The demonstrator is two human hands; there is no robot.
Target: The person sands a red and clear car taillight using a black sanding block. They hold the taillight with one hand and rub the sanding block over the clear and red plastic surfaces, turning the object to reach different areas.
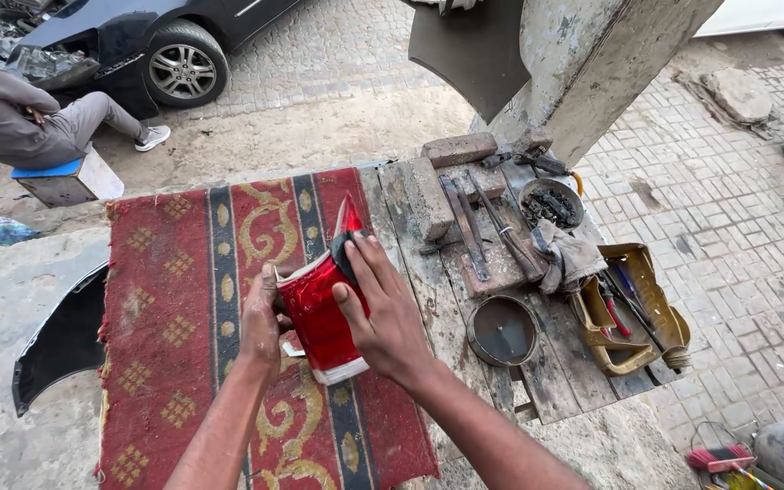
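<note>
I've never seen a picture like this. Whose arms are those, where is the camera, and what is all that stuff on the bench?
There is no machine here. The single picture comes from a camera worn on a person's head, looking down at their own two bare arms.

The left hand steadies a shiny red car light housing from the side. The right hand lies on top of it and presses a small dark pad against it. The housing stands on a red patterned rug spread over the bench.

To the right, on bare wooden planks, lie bricks, long metal tools, a round dark tin, a bowl of small parts and a cut yellow can holding tools.

At the top left, another person sits beside a dark car.
</note>
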